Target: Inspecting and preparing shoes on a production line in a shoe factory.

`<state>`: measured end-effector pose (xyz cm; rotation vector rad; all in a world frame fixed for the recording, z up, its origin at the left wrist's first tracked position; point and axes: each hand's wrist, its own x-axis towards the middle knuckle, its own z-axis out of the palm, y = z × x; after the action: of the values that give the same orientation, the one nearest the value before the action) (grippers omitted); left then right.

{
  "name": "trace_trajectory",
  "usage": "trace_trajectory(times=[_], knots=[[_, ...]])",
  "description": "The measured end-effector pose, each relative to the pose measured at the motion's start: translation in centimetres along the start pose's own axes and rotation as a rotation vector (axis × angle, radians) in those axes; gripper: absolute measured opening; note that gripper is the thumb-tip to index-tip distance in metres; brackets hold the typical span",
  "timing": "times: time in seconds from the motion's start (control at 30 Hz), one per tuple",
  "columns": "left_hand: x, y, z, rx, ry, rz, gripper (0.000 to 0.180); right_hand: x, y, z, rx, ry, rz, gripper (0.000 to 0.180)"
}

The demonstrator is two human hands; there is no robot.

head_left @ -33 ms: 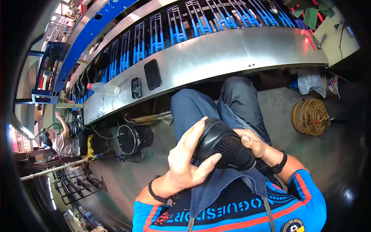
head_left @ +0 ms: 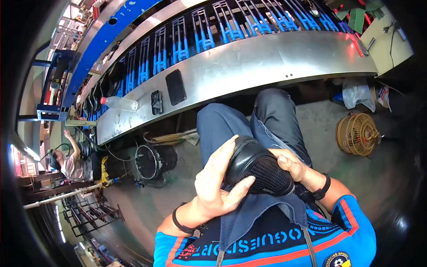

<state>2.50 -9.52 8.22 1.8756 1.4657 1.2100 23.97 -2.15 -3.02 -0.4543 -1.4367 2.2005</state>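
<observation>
A black padded saddle [head_left: 255,167], smooth on one part and dotted with small perforations on another, rests above my lap. My left hand [head_left: 215,184] grips its left side, fingers along the far edge and thumb pressed on the perforated cover. On the right side my right hand [head_left: 291,165] holds it, thumb bent on top; its other fingers are mostly hidden behind the saddle. Beneath it lies a dark blue apron [head_left: 249,218] over my thighs.
Ahead runs a metal bench [head_left: 249,55] carrying a phone [head_left: 176,86], a small black object [head_left: 156,102] and a plastic bottle [head_left: 121,103]. Blue-and-black forks [head_left: 181,40] line its far side. A black bucket [head_left: 153,160] and caged fan [head_left: 357,135] flank me; a person [head_left: 73,164] works far left.
</observation>
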Motion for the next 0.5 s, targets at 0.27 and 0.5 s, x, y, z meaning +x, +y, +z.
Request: trace_trajectory(times=[0.27,0.5], knots=[[-0.5,-0.1,1.8,0.090,0.061,-0.059,0.091,-0.6,0.6,-0.6,0.068,0.011,0.026,0.067],[1.3,0.2,3.6,-0.488,-0.014,-0.174,0.093,-1.2,-0.6,-1.0,0.395,0.115,-0.073,0.073]])
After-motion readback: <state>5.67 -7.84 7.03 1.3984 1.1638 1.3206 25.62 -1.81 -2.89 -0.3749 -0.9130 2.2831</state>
